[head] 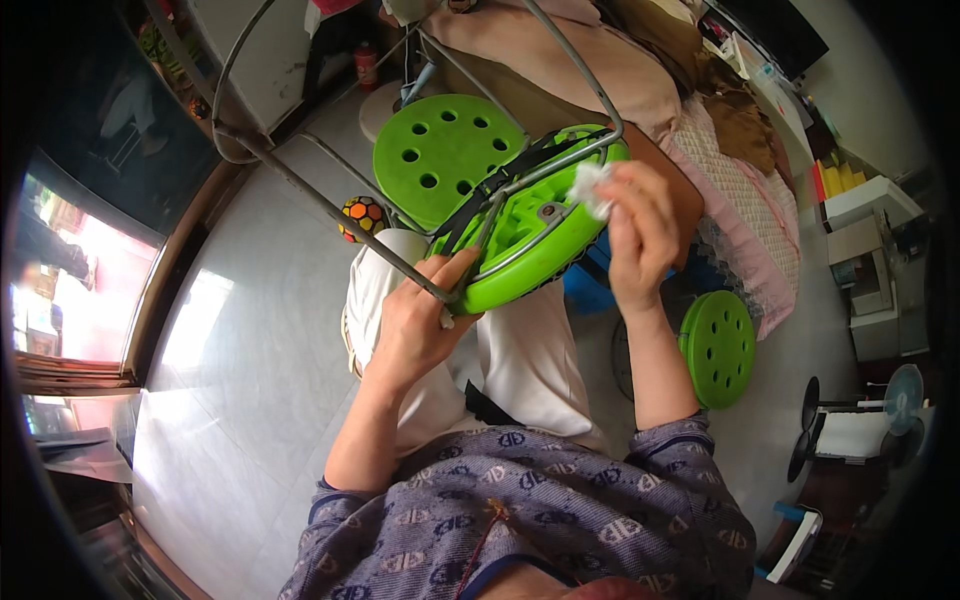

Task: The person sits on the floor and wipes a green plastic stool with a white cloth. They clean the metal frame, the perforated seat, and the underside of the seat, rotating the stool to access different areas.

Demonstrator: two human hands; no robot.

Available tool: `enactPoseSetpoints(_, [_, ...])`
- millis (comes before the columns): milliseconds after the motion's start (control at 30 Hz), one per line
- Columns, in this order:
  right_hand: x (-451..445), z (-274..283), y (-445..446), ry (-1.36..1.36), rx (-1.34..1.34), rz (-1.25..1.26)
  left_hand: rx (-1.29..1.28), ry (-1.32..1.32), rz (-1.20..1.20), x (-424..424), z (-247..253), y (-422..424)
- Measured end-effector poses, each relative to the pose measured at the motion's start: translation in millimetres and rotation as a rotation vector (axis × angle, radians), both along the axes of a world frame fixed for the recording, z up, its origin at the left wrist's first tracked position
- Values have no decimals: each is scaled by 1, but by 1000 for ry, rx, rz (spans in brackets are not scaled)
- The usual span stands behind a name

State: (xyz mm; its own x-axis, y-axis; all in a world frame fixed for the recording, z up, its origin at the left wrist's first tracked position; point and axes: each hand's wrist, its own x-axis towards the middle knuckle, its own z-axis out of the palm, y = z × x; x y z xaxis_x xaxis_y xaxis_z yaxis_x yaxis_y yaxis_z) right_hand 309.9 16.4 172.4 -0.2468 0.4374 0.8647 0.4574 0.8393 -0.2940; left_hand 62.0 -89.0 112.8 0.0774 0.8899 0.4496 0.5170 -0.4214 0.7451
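Observation:
A folding stool with a round green plastic seat [581, 238] is tilted over my knees, its underside and metal fittings facing me. Its bent grey tubular legs [322, 214] reach up and away to the left. Across the underside runs a black strap [450, 225] with a plastic buckle [496, 180]. My left hand [420, 322] grips the leg tube and near rim at the seat's lower left. Between the fingers of my right hand [643, 236] is a crumpled white tissue [592, 189], close to the right rim. Whether the tissue touches the seat, I cannot tell.
Behind the held stool is another green round seat with holes [409, 176]. A patterned ball [365, 215] lies on the tiled floor [247, 360] beside my knee. Another green round seat [720, 351] is at right. A bed with a pink-edged quilt [742, 202] stands beyond.

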Motion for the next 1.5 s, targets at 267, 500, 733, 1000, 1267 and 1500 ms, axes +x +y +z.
enactPoseSetpoints(267, [17, 0, 29, 50, -84, -80, 22, 41, -18, 0, -2, 1])
enactPoseSetpoints(500, [20, 0, 27, 81, -175, -196, 0, 26, -45, 0, -2, 0])
enactPoseSetpoints(733, [-26, -22, -53, -167, 84, -29, -7, 5, -42, -2, 0, 1])
enactPoseSetpoints(1000, [-12, -21, -20, -106, 150, -160, 44, 1, -20, 2, -4, 2])
enactPoseSetpoints(1267, [-7, -21, -9, 166, -69, -232, 35, -35, -27, -1, 0, 1])
enactPoseSetpoints(1500, [-56, -48, -78, -79, 111, -27, 0, -61, 6, -3, -2, 6])
